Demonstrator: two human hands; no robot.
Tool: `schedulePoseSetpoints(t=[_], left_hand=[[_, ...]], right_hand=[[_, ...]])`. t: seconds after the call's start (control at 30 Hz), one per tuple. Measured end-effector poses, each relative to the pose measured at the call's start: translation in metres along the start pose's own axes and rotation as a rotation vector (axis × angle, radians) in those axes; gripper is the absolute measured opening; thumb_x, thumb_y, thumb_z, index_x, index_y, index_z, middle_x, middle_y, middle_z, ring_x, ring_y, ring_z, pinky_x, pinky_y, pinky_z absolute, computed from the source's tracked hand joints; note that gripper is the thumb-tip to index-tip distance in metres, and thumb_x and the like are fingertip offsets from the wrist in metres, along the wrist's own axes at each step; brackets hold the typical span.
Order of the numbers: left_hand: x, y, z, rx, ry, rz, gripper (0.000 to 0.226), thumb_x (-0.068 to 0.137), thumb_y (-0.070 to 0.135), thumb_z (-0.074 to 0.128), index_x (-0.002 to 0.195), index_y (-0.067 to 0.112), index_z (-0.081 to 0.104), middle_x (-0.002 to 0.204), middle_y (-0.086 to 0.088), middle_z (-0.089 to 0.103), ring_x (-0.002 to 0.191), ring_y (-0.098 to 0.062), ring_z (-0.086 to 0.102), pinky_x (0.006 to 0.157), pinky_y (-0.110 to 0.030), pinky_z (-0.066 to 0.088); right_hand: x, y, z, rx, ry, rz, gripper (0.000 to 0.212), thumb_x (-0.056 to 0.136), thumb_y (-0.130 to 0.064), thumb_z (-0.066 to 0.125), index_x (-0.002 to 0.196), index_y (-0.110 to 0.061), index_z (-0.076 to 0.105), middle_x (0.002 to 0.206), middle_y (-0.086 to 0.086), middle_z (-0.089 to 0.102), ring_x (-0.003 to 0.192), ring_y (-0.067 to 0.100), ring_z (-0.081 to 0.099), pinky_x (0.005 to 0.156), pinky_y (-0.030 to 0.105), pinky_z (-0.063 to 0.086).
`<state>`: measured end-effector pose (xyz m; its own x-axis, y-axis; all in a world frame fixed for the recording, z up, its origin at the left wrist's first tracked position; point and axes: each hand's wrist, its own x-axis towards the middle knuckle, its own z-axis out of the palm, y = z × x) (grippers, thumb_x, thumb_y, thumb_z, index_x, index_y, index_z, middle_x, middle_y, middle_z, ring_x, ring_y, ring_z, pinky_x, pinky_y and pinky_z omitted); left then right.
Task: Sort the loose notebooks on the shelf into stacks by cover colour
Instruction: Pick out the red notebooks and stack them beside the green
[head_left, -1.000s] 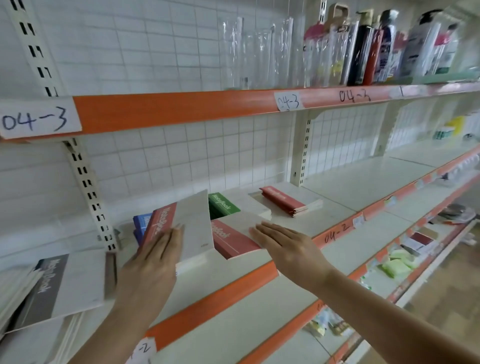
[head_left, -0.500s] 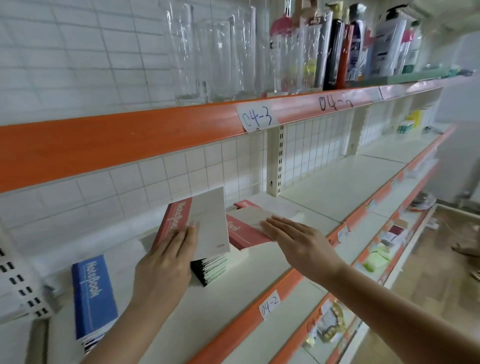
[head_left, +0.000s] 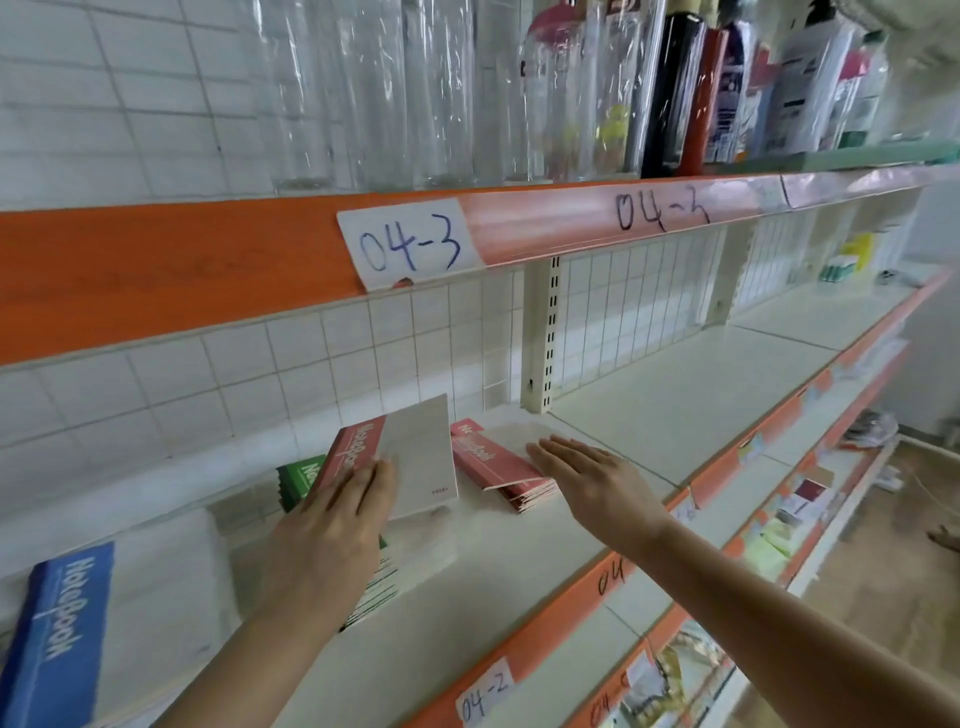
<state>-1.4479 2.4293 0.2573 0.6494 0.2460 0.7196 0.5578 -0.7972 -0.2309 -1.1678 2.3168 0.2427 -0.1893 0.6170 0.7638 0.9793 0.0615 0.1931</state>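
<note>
White square tiles back the shelving, and we look down along a smooth white shelf (head_left: 675, 415) with a glossy orange front lip.

At about 8 o'clock a blue notebook (head_left: 57, 634) lies flat on paler sheets, its matte cover rectangular, its long axis running toward 12 o'clock.

Nearer the middle sits a stack of green notebooks (head_left: 298, 475); only a green cover corner and the striped page edges below our wrist show, the rest being hidden.

Our left hand (head_left: 332, 530) holds a red notebook (head_left: 410, 457) tilted up off the green stack. Its fingers lie fairly straight over the lower part of the cover, and we cannot see the thumb. This book has a red spine band and a plain grey-cream panel, and its long axis leans toward 1 o'clock.

Just beside it, toward 3 o'clock, a stack of red notebooks (head_left: 493, 462) lies flat, thin, with the page edges fanned at the near end and the long axis pointing toward 11 o'clock.

Our right hand (head_left: 587, 478) is spread flat, fingers straight and together, gripping nothing, resting on or just above the right edge of that red stack; we cannot tell which.

Overhead, at 12 o'clock, clear glass tumblers (head_left: 363, 93) stand on the upper shelf, above a handwritten paper label (head_left: 408, 244).
</note>
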Motion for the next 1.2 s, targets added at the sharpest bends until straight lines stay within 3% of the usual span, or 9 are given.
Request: schedulePoseSetpoints(t=[0.1,0.17,0.33,0.4,0.57,0.7,0.87,1.13,1.2], left_hand=[[0.013,0.013,0.011,0.042,-0.044,-0.034,0.040,0.086,0.000,0.032,0.120,0.000,0.053,0.105,-0.019,0.070,0.092,-0.034,0.071,0.069,-0.043,0.061],[0.021,0.022,0.020,0.063,-0.048,-0.060,0.039,0.083,-0.003,0.035,0.115,-0.001,0.059,0.101,-0.017,0.070,0.089,-0.031,0.071,0.066,-0.040,0.059],[0.044,0.038,0.042,0.100,-0.080,-0.143,0.037,0.083,-0.003,0.034,0.115,0.002,0.051,0.098,-0.015,0.070,0.086,-0.031,0.071,0.063,-0.039,0.060],[0.049,0.044,0.049,0.113,-0.083,-0.167,0.038,0.081,-0.001,0.035,0.115,0.003,0.051,0.098,-0.015,0.071,0.084,-0.030,0.071,0.062,-0.038,0.060],[0.062,0.067,0.065,0.157,-0.066,-0.179,0.038,0.077,-0.002,0.036,0.108,0.004,0.058,0.092,-0.011,0.071,0.077,-0.027,0.070,0.056,-0.034,0.056],[0.078,0.091,0.084,0.144,-0.112,-0.214,0.036,0.074,0.001,0.044,0.108,0.003,0.056,0.090,-0.011,0.071,0.076,-0.027,0.070,0.053,-0.034,0.056],[0.110,0.130,0.121,0.196,-0.420,-0.286,0.065,0.037,0.004,0.085,0.100,-0.004,0.071,0.092,-0.020,0.071,0.074,-0.034,0.070,0.058,-0.039,0.059],[0.128,0.156,0.176,0.104,-0.636,-0.270,0.050,0.035,0.017,0.084,0.084,0.008,0.074,0.080,-0.010,0.070,0.070,-0.030,0.067,0.060,-0.037,0.058],[0.130,0.158,0.177,0.041,-0.725,-0.307,0.043,0.053,0.035,0.072,0.090,0.012,0.073,0.087,-0.006,0.069,0.078,-0.026,0.065,0.069,-0.035,0.057]], right_hand=[[0.002,0.035,0.019,0.022,-0.081,0.016,0.028,0.087,-0.004,0.057,0.111,-0.007,0.070,0.107,0.008,0.072,0.098,0.025,0.069,0.083,0.037,0.057],[0.004,0.055,0.032,0.076,-0.144,0.032,0.042,0.072,0.006,0.075,0.112,-0.007,0.070,0.106,0.009,0.072,0.097,0.025,0.069,0.080,0.036,0.058],[0.014,0.092,0.066,0.160,-0.290,-0.024,0.056,0.052,0.007,0.086,0.103,-0.013,0.074,0.098,-0.001,0.074,0.088,0.017,0.071,0.071,0.025,0.056],[0.014,0.102,0.078,0.187,-0.442,-0.038,0.054,0.059,0.005,0.081,0.108,-0.017,0.072,0.102,-0.004,0.073,0.091,0.016,0.070,0.071,0.024,0.055],[0.011,0.120,0.085,0.341,-0.775,-0.022,0.042,0.100,-0.020,0.033,0.139,-0.029,0.045,0.134,-0.010,0.051,0.118,0.015,0.051,0.093,0.026,0.040],[0.007,0.133,0.088,0.479,-0.841,-0.038,0.058,0.085,-0.044,0.021,0.137,-0.034,0.043,0.130,-0.011,0.052,0.111,0.016,0.055,0.095,0.033,0.045],[0.000,0.154,0.088,0.408,-0.779,0.093,0.051,0.087,-0.019,0.041,0.137,-0.026,0.047,0.138,-0.005,0.052,0.119,0.022,0.054,0.097,0.031,0.045],[-0.006,0.171,0.077,0.240,-0.702,0.111,0.047,0.083,-0.014,0.044,0.128,-0.025,0.053,0.125,-0.006,0.060,0.112,0.017,0.055,0.086,0.026,0.046],[-0.004,0.174,0.073,0.191,-0.700,0.128,0.047,0.085,-0.013,0.043,0.129,-0.025,0.051,0.125,-0.007,0.059,0.114,0.015,0.054,0.086,0.025,0.044]])
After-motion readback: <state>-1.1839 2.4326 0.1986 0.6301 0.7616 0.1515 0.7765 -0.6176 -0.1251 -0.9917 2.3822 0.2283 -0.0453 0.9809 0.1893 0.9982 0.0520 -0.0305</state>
